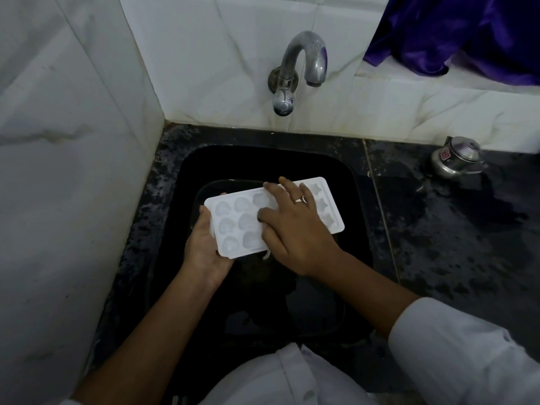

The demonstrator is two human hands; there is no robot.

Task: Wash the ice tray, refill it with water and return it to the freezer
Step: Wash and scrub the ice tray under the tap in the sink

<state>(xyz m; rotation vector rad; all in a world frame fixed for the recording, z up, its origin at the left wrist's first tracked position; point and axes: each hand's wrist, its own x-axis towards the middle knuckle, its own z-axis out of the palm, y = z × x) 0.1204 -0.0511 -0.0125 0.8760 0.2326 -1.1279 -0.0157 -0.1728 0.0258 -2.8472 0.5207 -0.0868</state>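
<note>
A white plastic ice tray (233,220) with shaped cells is held level over the black sink (347,182). My left hand (204,247) grips its near-left end from below, thumb on the rim. My right hand (295,226), wearing a ring, lies on top of the tray with fingers spread and straight, touching the cells. The tray's middle is hidden under that hand. The metal tap (295,74) on the tiled wall above the sink shows no running water.
A dark wet stone counter (453,229) surrounds the sink. A small metal pot (457,157) stands at its back right. Purple cloth (455,33) hangs on the ledge at the upper right. White tiled walls (73,141) close in left and behind.
</note>
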